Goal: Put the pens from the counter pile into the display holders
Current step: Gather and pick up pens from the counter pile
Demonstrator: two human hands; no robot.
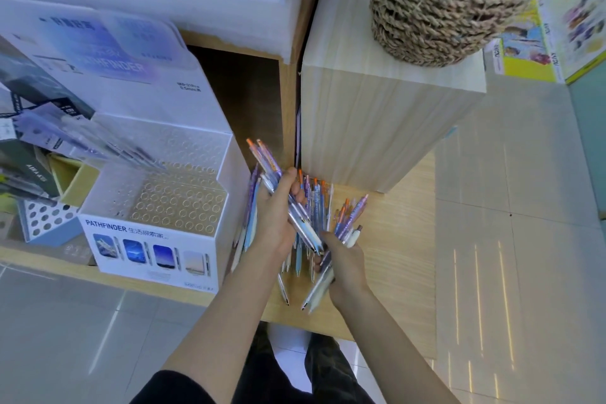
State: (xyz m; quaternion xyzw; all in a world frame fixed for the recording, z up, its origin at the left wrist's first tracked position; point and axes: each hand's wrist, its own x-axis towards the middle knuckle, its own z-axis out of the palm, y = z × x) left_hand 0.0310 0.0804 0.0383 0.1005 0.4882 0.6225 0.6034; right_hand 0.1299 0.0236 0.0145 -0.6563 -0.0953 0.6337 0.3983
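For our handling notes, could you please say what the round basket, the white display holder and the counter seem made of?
The round basket looks like matte natural fibre, perhaps seagrass: coarse twisted strands. The white display holder seems smooth printed cardboard, given its folded edges, though plastic is possible. The counter appears pale wood or laminate, showing fine grain lines.

two hands: left hand (278,211), right hand (345,263); one white display holder (157,259); one woven basket (452,3); many pens (316,203)
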